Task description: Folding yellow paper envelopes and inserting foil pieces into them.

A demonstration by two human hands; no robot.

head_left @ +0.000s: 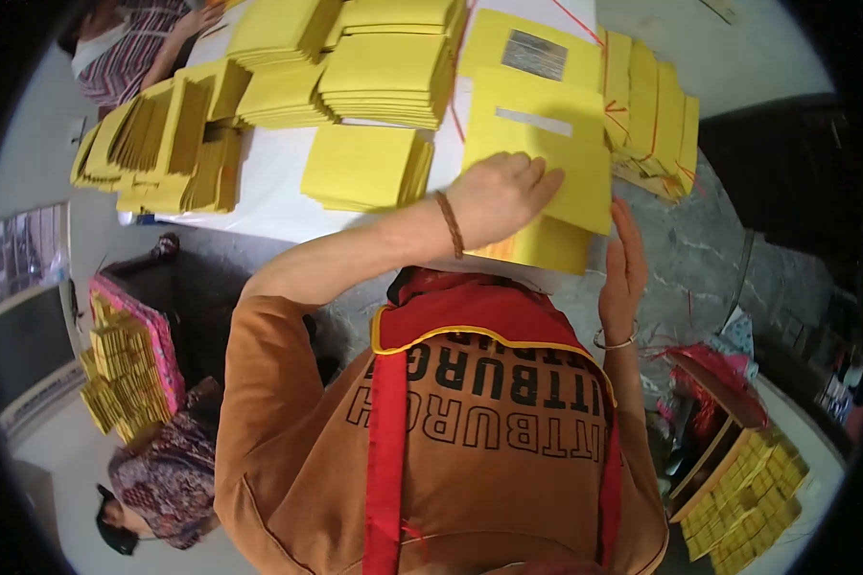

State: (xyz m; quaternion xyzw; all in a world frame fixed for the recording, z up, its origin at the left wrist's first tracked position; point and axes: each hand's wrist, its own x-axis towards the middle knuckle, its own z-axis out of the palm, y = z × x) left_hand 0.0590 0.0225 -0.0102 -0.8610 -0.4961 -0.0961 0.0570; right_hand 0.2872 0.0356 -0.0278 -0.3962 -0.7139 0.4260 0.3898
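A stack of yellow paper sheets (532,187) lies at the front right of the white table, its top sheet set askew over those beneath. On top of it rests my left hand (508,201), its fingers curled closed with the knuckles up. What is under those fingers, if anything, is hidden. Beside the stack's right edge is my right hand (625,254), upright with fingers stretched out and no object visible in it. Just left of my left hand stands a smaller pile of folded yellow paper (360,165).
More folded yellow piles (388,79) cover the table's far left. Red-tied yellow bundles (650,105) stand beyond its right edge. A person (129,62) is at the far left, another (168,470) at the lower left. Yellow bundles fill a pink-edged container (129,369) and lie lower right (743,498).
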